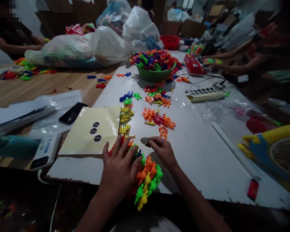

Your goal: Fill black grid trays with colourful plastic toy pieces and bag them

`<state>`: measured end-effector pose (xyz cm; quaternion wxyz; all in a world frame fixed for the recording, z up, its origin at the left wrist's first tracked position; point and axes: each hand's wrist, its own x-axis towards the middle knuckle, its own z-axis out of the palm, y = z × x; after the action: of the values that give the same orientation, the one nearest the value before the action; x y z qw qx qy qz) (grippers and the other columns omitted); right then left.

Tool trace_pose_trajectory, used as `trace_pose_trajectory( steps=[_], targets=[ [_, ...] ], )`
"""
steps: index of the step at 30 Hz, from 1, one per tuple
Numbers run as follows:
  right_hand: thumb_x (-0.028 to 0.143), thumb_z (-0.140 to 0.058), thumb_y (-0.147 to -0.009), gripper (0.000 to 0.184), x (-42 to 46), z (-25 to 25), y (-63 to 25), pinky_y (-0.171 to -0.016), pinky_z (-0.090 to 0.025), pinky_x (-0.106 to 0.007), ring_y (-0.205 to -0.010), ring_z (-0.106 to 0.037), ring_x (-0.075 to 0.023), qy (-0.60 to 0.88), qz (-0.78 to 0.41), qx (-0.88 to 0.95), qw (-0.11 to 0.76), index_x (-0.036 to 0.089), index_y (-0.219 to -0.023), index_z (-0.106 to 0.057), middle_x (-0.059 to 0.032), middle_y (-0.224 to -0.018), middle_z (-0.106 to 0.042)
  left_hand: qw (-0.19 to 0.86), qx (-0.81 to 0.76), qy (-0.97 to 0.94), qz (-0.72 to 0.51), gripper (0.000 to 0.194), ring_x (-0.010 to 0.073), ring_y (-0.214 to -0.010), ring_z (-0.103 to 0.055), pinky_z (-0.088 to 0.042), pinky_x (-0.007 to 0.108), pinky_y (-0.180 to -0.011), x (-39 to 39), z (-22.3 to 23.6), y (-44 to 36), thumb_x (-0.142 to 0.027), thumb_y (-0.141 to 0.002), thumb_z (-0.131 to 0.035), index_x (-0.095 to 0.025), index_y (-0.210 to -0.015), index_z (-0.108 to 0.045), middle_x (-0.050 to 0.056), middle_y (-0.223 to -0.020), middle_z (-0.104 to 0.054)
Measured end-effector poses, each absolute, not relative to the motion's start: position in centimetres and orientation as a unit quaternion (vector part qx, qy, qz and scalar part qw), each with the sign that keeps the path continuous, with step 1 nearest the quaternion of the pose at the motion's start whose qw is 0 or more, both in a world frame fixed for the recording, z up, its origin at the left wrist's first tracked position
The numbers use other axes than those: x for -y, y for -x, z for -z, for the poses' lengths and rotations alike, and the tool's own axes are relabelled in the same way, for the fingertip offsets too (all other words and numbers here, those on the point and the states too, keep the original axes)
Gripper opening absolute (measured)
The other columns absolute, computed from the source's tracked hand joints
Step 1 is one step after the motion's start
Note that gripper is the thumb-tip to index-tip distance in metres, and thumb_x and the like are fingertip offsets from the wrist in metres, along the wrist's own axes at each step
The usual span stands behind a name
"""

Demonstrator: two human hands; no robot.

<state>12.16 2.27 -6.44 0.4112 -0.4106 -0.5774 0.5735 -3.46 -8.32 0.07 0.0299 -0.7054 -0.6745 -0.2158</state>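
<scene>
Near the table's front edge, my left hand (122, 166) lies with fingers spread over a cluster of small plastic figures (147, 177) in orange, green, yellow and red. Whether a clear bag surrounds them I cannot tell. My right hand (163, 151) pinches a small greyish sticker (144, 140) between thumb and forefinger, just right of the left fingers. Left of them lies a cream sticker sheet (87, 138) bearing 3 black stickers (97, 138). Beyond my fingers runs a row of yellow pieces (125, 119); orange and red figures (159, 117) lie in heaps to its right.
A green bowl (152, 74) heaped with figures stands farther back. A red machine (194, 64) and another sticker strip (204, 94) are at right, near another person's arms. A fan (280, 145) stands front right. A phone (72, 113), power bank (46, 149) and bottle (13, 146) lie left.
</scene>
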Motion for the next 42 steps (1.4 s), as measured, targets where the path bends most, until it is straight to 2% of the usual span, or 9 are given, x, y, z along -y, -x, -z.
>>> trace_pose_trajectory(
  steps=[4,10,18,24,29,31,36,39,42],
  targets=[
    [0.033,-0.062,-0.087,0.018,-1.0,7.2,-12.6,-0.077,-0.054,-0.030,-0.082,-0.068,-0.0169,0.399,-0.550,0.600,0.422,0.019,-0.091,-0.073,-0.0051,-0.088,-0.073,0.035,0.627,0.745,0.224,0.036,0.0328,-0.144,-0.033,-0.022,0.061,-0.116,9.6,0.1,5.9,-0.028,-0.091,-0.052,-0.024,-0.125,-0.060,0.010,-0.147,-0.051],
    [0.022,-0.055,-0.091,0.017,0.8,8.5,-12.6,-0.082,-0.054,-0.029,-0.088,-0.068,-0.0149,0.333,-0.486,0.663,0.462,0.020,-0.099,-0.071,-0.0050,-0.096,-0.073,-0.036,0.624,0.732,0.271,0.055,0.0338,-0.147,-0.024,-0.023,0.063,-0.118,13.0,0.5,7.7,-0.021,-0.088,-0.050,-0.037,-0.140,-0.047,-0.001,-0.157,-0.036],
    [0.017,-0.049,-0.095,0.024,2.0,9.0,-12.6,-0.091,-0.054,-0.036,-0.100,-0.066,-0.0185,0.227,-0.397,0.766,0.452,0.017,-0.112,-0.066,-0.0106,-0.104,-0.072,-0.067,0.658,0.692,0.289,0.059,0.0351,-0.149,-0.019,-0.023,0.064,-0.119,14.5,0.2,7.1,-0.015,-0.090,-0.045,-0.043,-0.141,-0.044,-0.010,-0.158,-0.032],
    [0.018,-0.051,-0.092,0.034,2.1,9.0,-13.4,-0.100,-0.049,-0.042,-0.113,-0.061,-0.0220,0.136,-0.414,0.812,0.388,0.019,-0.125,-0.061,-0.0092,-0.115,-0.071,-0.064,0.653,0.696,0.292,0.054,0.0352,-0.149,-0.019,-0.024,0.063,-0.118,14.3,0.4,7.4,-0.016,-0.089,-0.044,-0.037,-0.138,-0.048,-0.004,-0.158,-0.033],
    [0.010,-0.045,-0.089,0.060,3.0,8.8,-14.9,-0.113,-0.039,-0.047,-0.136,-0.044,-0.0230,0.138,-0.491,0.808,0.295,0.026,-0.147,-0.042,-0.0072,-0.144,-0.054,-0.033,0.624,0.735,0.264,0.050,0.0348,-0.148,-0.021,-0.029,0.060,-0.114,13.8,0.3,7.7,-0.015,-0.089,-0.045,-0.028,-0.137,-0.048,0.006,-0.158,-0.033],
    [0.013,-0.044,-0.091,0.057,3.1,9.0,-15.5,-0.113,-0.039,-0.048,-0.138,-0.042,-0.0233,0.148,-0.515,0.798,0.276,0.030,-0.146,-0.045,-0.0060,-0.144,-0.053,-0.017,0.621,0.747,0.236,0.047,0.0332,-0.149,-0.020,-0.029,0.058,-0.114,13.0,0.0,7.4,-0.016,-0.090,-0.046,-0.025,-0.136,-0.048,0.008,-0.157,-0.034],
    [0.030,-0.048,-0.096,0.032,2.8,8.7,-16.8,-0.102,-0.051,-0.040,-0.119,-0.062,-0.0233,0.305,-0.611,0.688,0.247,0.029,-0.120,-0.068,-0.0075,-0.128,-0.066,-0.030,0.639,0.751,0.166,0.035,0.0293,-0.148,-0.023,-0.027,0.055,-0.116,10.3,-1.3,5.5,-0.027,-0.094,-0.048,-0.025,-0.128,-0.057,0.007,-0.154,-0.041],
    [0.043,-0.053,-0.093,0.035,2.2,7.9,-17.3,-0.099,-0.053,-0.036,-0.114,-0.065,-0.0238,0.394,-0.635,0.613,0.255,0.026,-0.121,-0.067,-0.0087,-0.124,-0.069,-0.071,0.644,0.743,0.168,0.033,0.0295,-0.146,-0.030,-0.027,0.056,-0.116,8.9,-2.1,4.0,-0.037,-0.096,-0.046,-0.026,-0.121,-0.063,0.005,-0.150,-0.047],
    [0.054,-0.062,-0.084,0.048,0.6,7.3,-17.5,-0.094,-0.056,-0.035,-0.107,-0.069,-0.0258,0.428,-0.622,0.595,0.277,0.025,-0.121,-0.066,-0.0104,-0.120,-0.071,-0.107,0.618,0.753,0.196,0.040,0.0300,-0.145,-0.032,-0.027,0.057,-0.116,7.5,-2.0,3.5,-0.045,-0.095,-0.047,-0.027,-0.129,-0.059,0.007,-0.150,-0.047]
  ],
)
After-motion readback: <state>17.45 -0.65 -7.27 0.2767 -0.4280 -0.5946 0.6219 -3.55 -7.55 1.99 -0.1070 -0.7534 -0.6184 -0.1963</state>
